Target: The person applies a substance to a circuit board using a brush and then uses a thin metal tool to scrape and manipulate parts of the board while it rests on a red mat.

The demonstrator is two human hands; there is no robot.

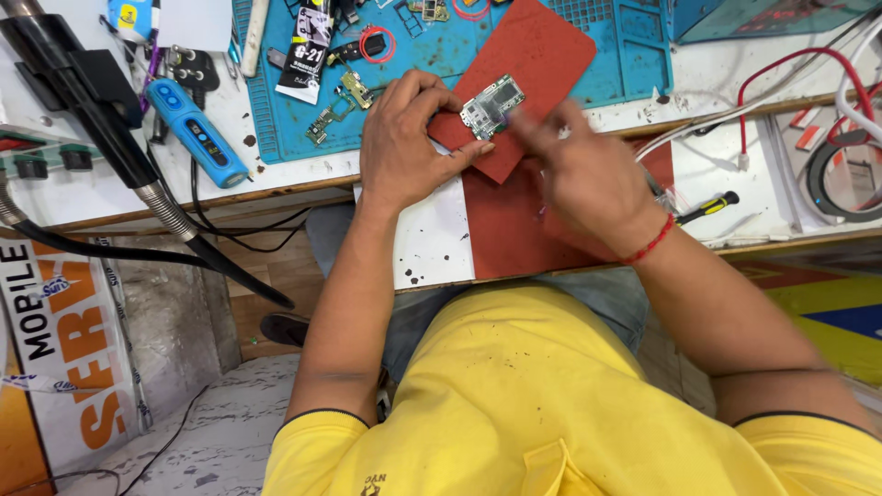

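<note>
The left hand (400,142) pins the small silver-green circuit board (491,106) on a red rubber mat (537,55), fingers clamped; the blurred right hand (579,170) seems pinched above it.

Both forearms reach up toward the frame's upper middle. Left hand (400,142) lies palm down, fingers curled, thumb stretched rightward. Right hand (579,170) is blurred beside it, fingers bunched and pointing up-left.

Phone repair bench: circuit board (491,106), screwdriver (707,208)

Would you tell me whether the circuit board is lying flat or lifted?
Flat: the circuit board rests on the red mat, left hand beside it.
</note>
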